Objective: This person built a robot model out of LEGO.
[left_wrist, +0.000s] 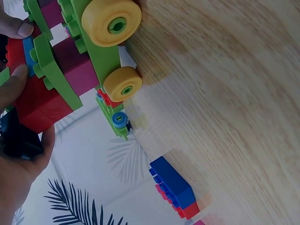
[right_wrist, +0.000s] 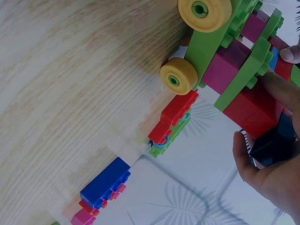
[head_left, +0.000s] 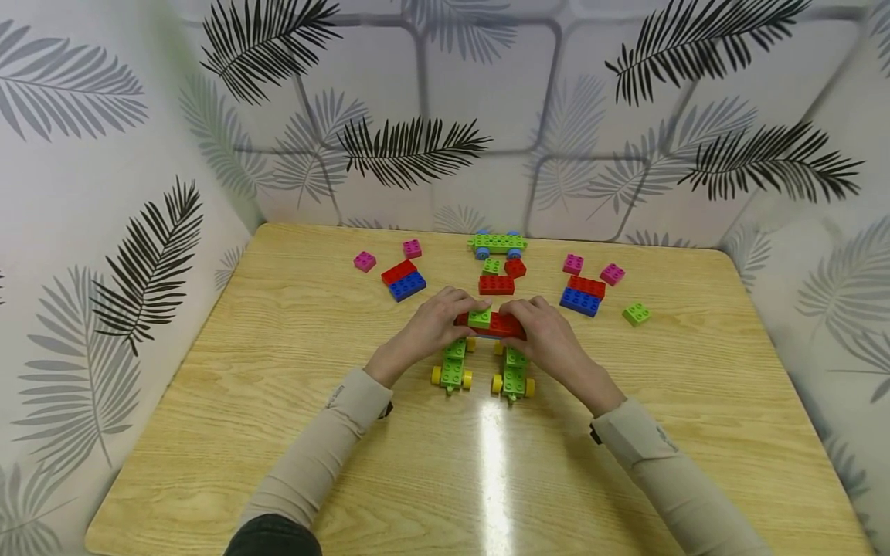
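Both hands are at a toy brick build in the middle of the table. My left hand (head_left: 436,318) curls around its left end, fingers and thumb on a red brick (left_wrist: 42,105). My right hand (head_left: 552,336) grips a red brick (right_wrist: 253,110) at the opposite end. A small green brick (head_left: 479,318) sits on top, between the hands. Underneath, two green wheeled bases (head_left: 452,376) with yellow wheels (left_wrist: 112,23) stand side by side. Purple bricks (left_wrist: 77,68) and a green plate (left_wrist: 56,75) are stacked over a base. A blue piece (left_wrist: 28,55) shows between the red bricks.
Behind the build are a red brick (head_left: 497,286) and a green wheeled base (head_left: 498,244) with blue wheels. Red and blue brick pairs lie left (head_left: 407,286) and right (head_left: 580,302), near pink bricks (head_left: 365,261). A loose green brick (head_left: 636,314) lies far right. Patterned walls enclose the table.
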`<state>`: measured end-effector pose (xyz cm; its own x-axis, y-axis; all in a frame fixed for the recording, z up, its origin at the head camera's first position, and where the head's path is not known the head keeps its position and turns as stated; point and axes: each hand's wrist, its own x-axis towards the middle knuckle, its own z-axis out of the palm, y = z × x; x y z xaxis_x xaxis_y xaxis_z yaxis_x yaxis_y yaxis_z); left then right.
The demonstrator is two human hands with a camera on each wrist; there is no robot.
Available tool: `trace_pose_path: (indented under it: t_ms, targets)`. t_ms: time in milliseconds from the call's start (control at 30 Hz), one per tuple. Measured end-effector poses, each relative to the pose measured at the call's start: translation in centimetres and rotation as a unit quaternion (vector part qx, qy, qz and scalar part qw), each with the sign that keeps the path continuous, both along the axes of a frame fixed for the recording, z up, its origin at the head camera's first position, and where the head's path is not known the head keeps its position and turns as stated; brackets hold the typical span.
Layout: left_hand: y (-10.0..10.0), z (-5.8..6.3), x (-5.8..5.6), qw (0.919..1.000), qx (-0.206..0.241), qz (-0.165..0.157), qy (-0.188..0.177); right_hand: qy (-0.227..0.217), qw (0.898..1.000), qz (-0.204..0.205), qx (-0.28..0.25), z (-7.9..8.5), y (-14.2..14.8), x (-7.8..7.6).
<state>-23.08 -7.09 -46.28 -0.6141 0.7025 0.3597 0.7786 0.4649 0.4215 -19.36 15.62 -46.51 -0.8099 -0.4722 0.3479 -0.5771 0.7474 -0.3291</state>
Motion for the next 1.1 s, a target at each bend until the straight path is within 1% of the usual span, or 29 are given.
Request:
trace_pose_path:
  t_ms: [300,800,1100]
  targets:
    - [0.05,0.06,0.03,1.0000,0.001,0.007,-0.005,0.004,1.000,0.001,-0.002,0.02,0.01,0.03]
    - [0.07,0.08,0.20,0.9998,-0.007,0.015,0.008,0.006,1.000,0.001,0.004,0.22,-0.02,0.10]
    - [0.10,0.06,0.14,0.9998,-0.010,0.012,0.010,0.014,1.000,0.000,0.018,0.18,0.01,0.05]
